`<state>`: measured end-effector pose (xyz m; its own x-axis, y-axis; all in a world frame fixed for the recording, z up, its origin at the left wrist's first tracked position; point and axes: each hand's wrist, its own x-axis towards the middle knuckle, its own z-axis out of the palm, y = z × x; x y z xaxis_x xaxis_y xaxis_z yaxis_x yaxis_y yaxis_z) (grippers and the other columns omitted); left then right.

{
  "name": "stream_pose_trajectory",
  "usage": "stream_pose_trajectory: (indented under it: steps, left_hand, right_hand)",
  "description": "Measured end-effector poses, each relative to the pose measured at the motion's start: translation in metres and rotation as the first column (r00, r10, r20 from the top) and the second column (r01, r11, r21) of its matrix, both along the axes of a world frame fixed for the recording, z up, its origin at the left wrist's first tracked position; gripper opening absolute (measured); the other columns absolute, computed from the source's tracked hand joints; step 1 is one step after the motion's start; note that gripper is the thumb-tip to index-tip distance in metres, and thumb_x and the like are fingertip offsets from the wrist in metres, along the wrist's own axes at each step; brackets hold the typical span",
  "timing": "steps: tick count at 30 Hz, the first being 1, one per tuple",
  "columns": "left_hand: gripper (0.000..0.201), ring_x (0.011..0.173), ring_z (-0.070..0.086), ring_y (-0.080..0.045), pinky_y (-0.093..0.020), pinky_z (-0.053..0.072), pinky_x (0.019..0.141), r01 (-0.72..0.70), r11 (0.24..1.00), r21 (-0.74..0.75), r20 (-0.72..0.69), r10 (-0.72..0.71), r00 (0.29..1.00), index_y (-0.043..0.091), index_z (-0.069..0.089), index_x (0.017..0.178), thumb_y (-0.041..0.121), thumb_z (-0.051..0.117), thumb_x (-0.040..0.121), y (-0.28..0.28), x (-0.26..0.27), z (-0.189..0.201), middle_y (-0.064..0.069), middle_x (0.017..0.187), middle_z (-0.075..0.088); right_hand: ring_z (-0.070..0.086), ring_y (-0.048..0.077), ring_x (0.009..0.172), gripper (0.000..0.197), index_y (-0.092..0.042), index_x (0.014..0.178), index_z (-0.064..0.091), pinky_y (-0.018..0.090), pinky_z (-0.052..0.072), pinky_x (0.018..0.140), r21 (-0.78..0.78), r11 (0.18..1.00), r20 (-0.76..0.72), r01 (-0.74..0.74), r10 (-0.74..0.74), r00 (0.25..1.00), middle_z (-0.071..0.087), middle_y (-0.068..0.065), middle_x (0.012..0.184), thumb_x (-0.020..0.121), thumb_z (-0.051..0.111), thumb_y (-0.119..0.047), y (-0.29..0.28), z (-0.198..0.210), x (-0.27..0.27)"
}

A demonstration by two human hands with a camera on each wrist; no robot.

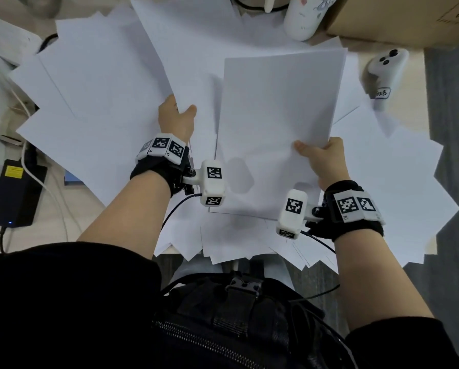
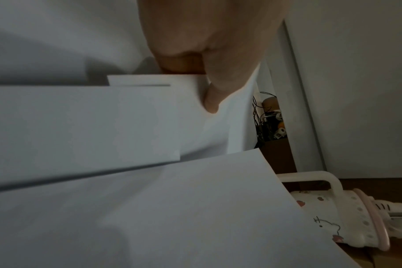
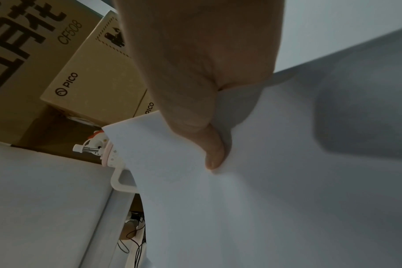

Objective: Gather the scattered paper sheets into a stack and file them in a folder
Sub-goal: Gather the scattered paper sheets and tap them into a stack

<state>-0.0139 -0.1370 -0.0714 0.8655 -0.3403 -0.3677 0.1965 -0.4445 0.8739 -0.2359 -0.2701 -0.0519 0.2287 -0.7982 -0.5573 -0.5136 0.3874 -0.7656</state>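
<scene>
White paper sheets lie scattered all over the desk. My left hand pinches the near corner of a large sheet that runs toward the far edge; in the left wrist view the thumb presses on top of that sheet. My right hand pinches a raised sheet at its lower right edge, thumb on top. The right wrist view shows the thumb pressed into the bending sheet. No folder is visible.
A white patterned bottle and a cardboard box stand at the far right. A white controller lies right of the papers. A black power brick with cables sits at the left. Sheets overhang the near desk edge.
</scene>
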Motion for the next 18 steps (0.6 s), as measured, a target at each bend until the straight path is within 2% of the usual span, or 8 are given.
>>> stream_pose_trajectory:
  steps: [3,7,10,11,13,15,17,18]
  left_hand:
    - [0.019,0.088,0.061,-0.017,-0.028,0.052,0.084,0.03,0.999,0.011,0.198,-0.032,0.98,0.003,0.065,0.1,0.0,0.054,0.084,-0.003,-0.001,0.01,-0.001,0.096,0.067]
    - [0.019,0.085,0.06,-0.015,-0.024,0.05,0.08,-0.07,0.997,-0.023,0.34,0.073,0.937,0.0,0.065,0.1,0.0,0.054,0.085,0.006,0.008,0.026,-0.006,0.096,0.069]
    - [0.017,0.08,0.058,-0.016,-0.027,0.051,0.077,-0.085,0.993,-0.076,0.264,0.102,0.959,0.01,0.063,0.09,-0.002,0.052,0.082,0.026,0.021,0.038,0.0,0.084,0.064]
    - [0.02,0.079,0.057,-0.016,-0.026,0.051,0.074,-0.076,0.994,-0.08,0.228,0.092,0.969,0.015,0.06,0.084,-0.003,0.052,0.083,0.034,0.025,0.042,0.002,0.08,0.062]
    - [0.029,0.079,0.056,-0.015,-0.026,0.05,0.074,-0.06,0.996,-0.071,0.163,0.071,0.984,0.023,0.057,0.079,-0.006,0.053,0.084,0.052,0.031,0.049,0.006,0.079,0.06]
    - [0.031,0.08,0.058,-0.012,-0.022,0.05,0.075,-0.064,0.997,-0.048,0.112,0.069,0.991,0.023,0.056,0.082,-0.007,0.053,0.085,0.071,0.037,0.052,0.007,0.084,0.061]
    - [0.027,0.086,0.058,-0.011,-0.016,0.05,0.076,-0.072,0.997,0.013,0.097,0.071,0.993,0.017,0.057,0.093,-0.009,0.053,0.084,0.091,0.043,0.051,0.004,0.092,0.062]
    - [0.028,0.092,0.059,-0.014,-0.02,0.05,0.08,-0.077,0.995,0.06,0.102,0.071,0.992,0.012,0.058,0.101,-0.008,0.053,0.083,0.101,0.046,0.049,0.0,0.098,0.063]
  right_hand:
    - [0.061,0.027,0.083,0.042,0.013,0.11,0.058,0.041,0.053,0.077,0.006,1.0,0.0,-0.008,0.008,1.0,0.064,0.02,0.099,0.077,0.075,-0.008,-0.004,0.002,0.003]
    - [0.062,0.024,0.079,0.04,0.011,0.11,0.058,0.031,0.053,0.068,0.015,0.999,0.061,-0.037,0.036,0.998,0.064,0.016,0.097,0.079,0.074,-0.009,-0.007,0.014,0.011]
    - [0.064,0.011,0.066,0.011,-0.003,0.088,0.064,0.024,0.053,0.061,0.019,0.994,0.143,-0.104,0.1,0.985,0.066,0.006,0.084,0.081,0.072,-0.008,-0.005,0.027,0.023]
    - [0.063,0.008,0.062,0.008,-0.009,0.081,0.064,0.023,0.054,0.061,0.017,0.993,0.173,-0.12,0.115,0.978,0.066,0.001,0.079,0.082,0.071,-0.006,-0.003,0.032,0.028]
    - [0.064,0.006,0.06,0.01,-0.011,0.077,0.064,0.022,0.054,0.061,0.016,0.988,0.218,-0.152,0.144,0.965,0.067,-0.004,0.074,0.082,0.07,-0.004,0.001,0.038,0.041]
    - [0.063,0.008,0.061,0.009,-0.01,0.079,0.065,0.023,0.054,0.062,0.011,0.98,0.23,-0.197,0.19,0.955,0.067,-0.002,0.075,0.082,0.07,-0.004,0.007,0.041,0.057]
    - [0.062,0.011,0.064,0.009,-0.011,0.079,0.065,0.026,0.053,0.064,0.025,0.975,0.225,-0.222,0.211,0.951,0.065,0.001,0.079,0.082,0.07,-0.004,0.016,0.041,0.072]
    - [0.061,0.013,0.067,0.01,-0.011,0.079,0.064,0.027,0.052,0.065,0.033,0.973,0.219,-0.228,0.215,0.952,0.065,0.001,0.079,0.082,0.07,-0.004,0.021,0.039,0.08]
